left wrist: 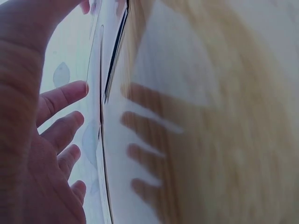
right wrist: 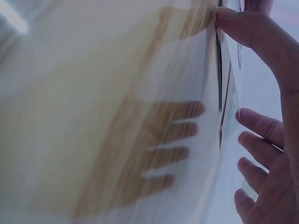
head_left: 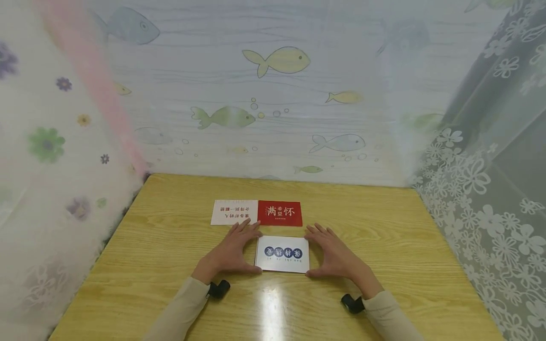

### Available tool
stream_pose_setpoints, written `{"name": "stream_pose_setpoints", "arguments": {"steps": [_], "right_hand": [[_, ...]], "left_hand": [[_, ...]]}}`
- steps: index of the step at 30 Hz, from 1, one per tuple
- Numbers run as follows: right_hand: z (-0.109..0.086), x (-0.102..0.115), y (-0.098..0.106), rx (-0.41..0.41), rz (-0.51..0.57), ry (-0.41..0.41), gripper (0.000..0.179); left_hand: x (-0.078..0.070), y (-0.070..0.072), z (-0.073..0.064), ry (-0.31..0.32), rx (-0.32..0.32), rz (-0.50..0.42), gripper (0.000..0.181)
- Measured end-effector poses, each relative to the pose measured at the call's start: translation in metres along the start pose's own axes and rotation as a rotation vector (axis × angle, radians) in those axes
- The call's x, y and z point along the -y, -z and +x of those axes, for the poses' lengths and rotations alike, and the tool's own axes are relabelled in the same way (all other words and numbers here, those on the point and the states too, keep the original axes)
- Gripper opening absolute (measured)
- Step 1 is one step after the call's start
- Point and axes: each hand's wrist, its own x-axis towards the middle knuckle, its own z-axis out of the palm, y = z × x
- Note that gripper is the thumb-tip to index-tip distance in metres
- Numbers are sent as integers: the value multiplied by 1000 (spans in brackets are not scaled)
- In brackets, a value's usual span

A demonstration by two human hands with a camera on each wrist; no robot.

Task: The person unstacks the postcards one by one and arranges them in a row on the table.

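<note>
A white card (head_left: 282,255) with a row of blue circles bearing upside-down characters is in the middle of the head view. My left hand (head_left: 232,251) spans its left side, thumb at the near corner and index finger at the far one. Mirroring that, my right hand (head_left: 334,253) holds the right side between thumb and index finger. The right wrist view shows the card's thin edge (right wrist: 230,77) running from the thumb to the index fingertip. Just beyond the hands lie a white card with red characters (head_left: 233,212) and a red card with white characters (head_left: 279,213), side by side.
All the cards are over a glossy wood-grain table (head_left: 170,203), which reflects the hands. Behind it hangs a pale curtain with fish drawings (head_left: 281,94). Flower-patterned sheets (head_left: 47,144) enclose both sides. Dark wrist devices (head_left: 219,289) are worn on both arms.
</note>
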Motion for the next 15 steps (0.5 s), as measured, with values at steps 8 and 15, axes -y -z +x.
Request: {"name": "stream_pose_setpoints", "arguments": {"steps": [8, 15], "right_hand": [[0, -3, 1, -14, -28, 14, 92], [-1, -8, 1, -20, 36, 18, 93]], "left_hand": [[-3, -2, 2, 30, 4, 38, 95], [-2, -5, 3, 34, -9, 13, 94]]}}
